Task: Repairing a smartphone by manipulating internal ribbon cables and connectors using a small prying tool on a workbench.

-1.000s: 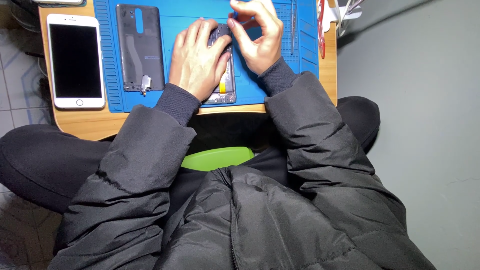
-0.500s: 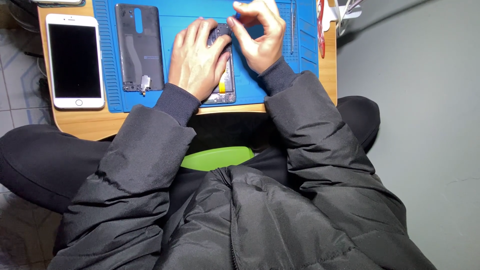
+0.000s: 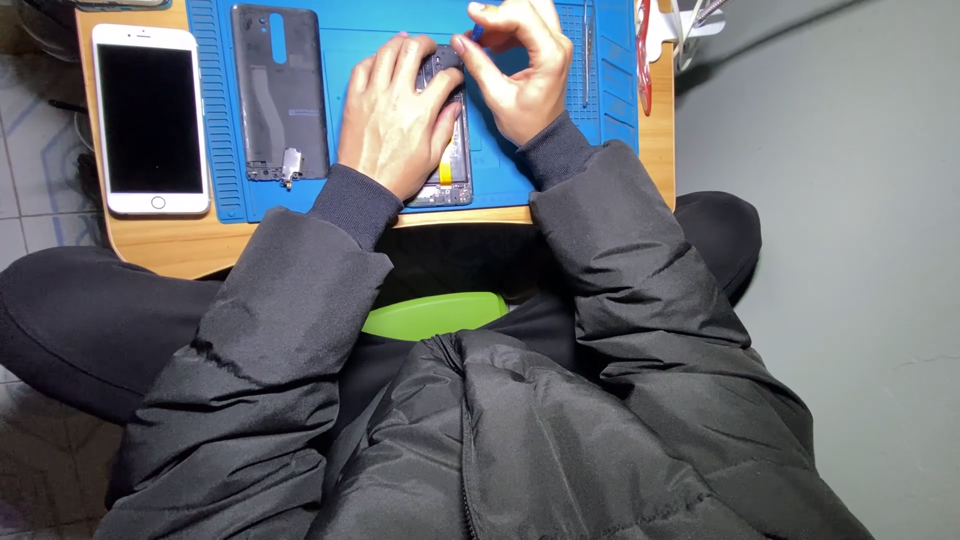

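Blue repair mat: opened phone at centre | left hand pressed flat on it | right hand pinched small blue tool | back cover already off, left of phone; reassembly pending.

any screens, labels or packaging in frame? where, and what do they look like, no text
White phone: on the wooden table left of the blue mat, face up, dark blank screen, round button at the bottom.
Opened phone: on the mat under both hands, screen not visible.
No packages or labels that I can make out.
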